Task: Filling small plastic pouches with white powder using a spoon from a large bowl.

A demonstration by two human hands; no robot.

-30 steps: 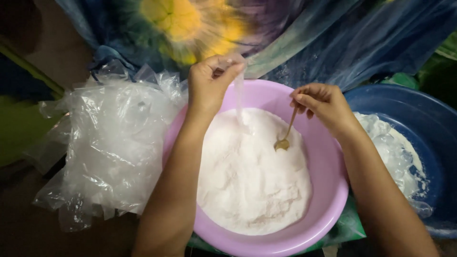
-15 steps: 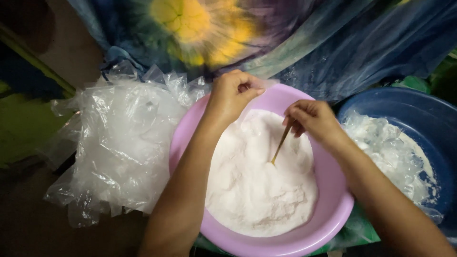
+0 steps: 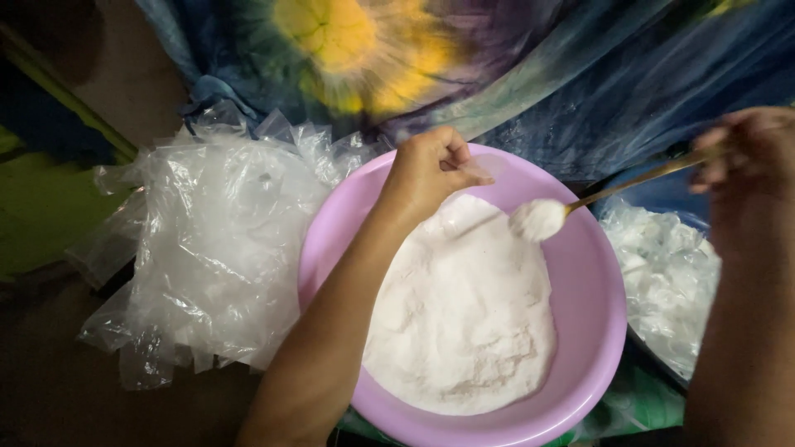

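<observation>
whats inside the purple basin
The purple basin holds a heaped mound of white powder. A spoon loaded with powder hangs above it, held by the right hand. The basin's bottom is covered by powder.

Dark floor (image 3: pixel 50 389), bare at near left. Resting on it: a pile of clear plastic bags (image 3: pixel 207 248) at left, a lilac basin (image 3: pixel 588 306) of white powder (image 3: pixel 464 314) in the middle, a blue tub (image 3: pixel 654 194) at right holding filled little bags (image 3: pixel 667 281). Draped at far side, a tie-dyed cloth (image 3: pixel 497 58).
</observation>
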